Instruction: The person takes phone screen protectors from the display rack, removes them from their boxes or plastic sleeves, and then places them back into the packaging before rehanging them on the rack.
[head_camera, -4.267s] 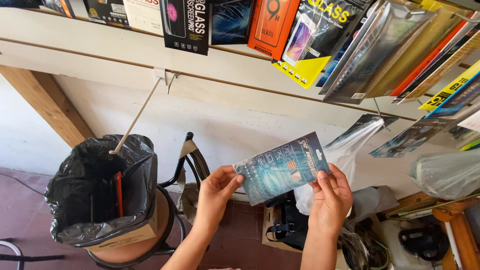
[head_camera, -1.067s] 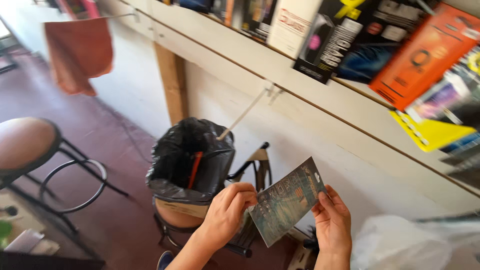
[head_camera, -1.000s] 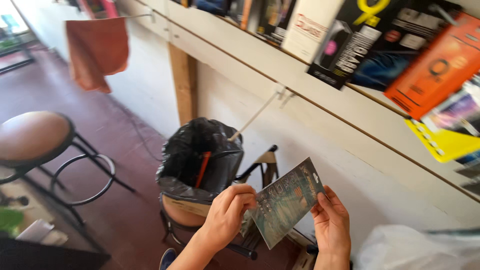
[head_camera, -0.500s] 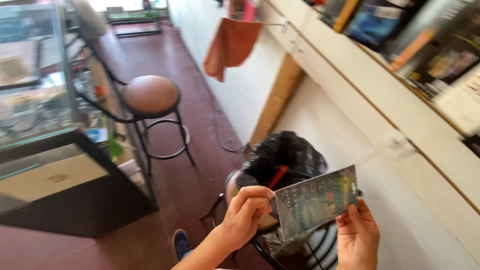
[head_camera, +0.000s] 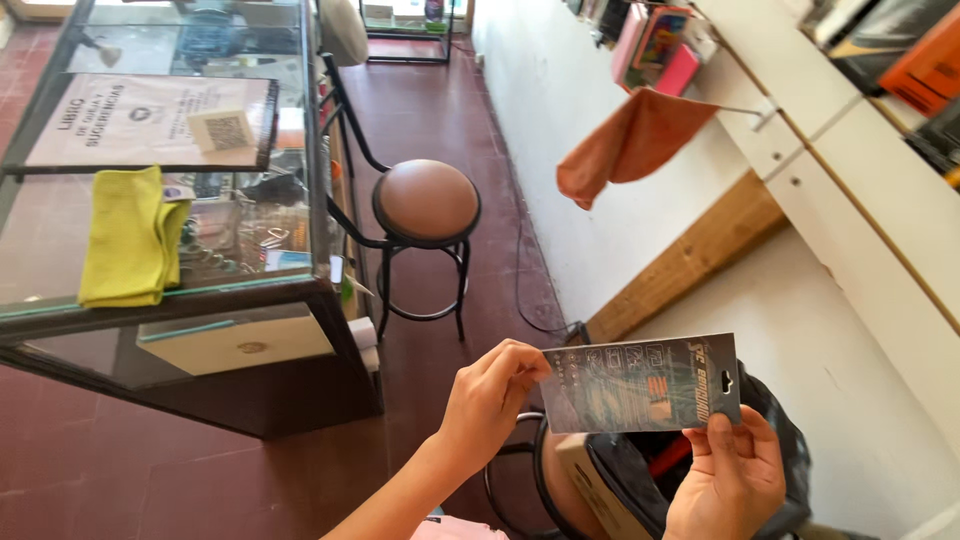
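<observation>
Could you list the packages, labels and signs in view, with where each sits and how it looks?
Flat package: held between left hand and right hand; grey-green card rectangle.
Sign: on the glass counter; pale sheet, dark frame.
Boxed packages: shelf upper right; orange, black.

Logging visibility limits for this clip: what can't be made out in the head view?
- Black-lined bin: its contents, hidden by the flat package and cut off by the bottom edge.
- Left hand: fingertips hidden behind the package's end.
- Right hand: wrist cut off by the bottom edge.
- Glass counter: items inside blurred by reflections.
- Shelf goods: cut off at the top edge.
</observation>
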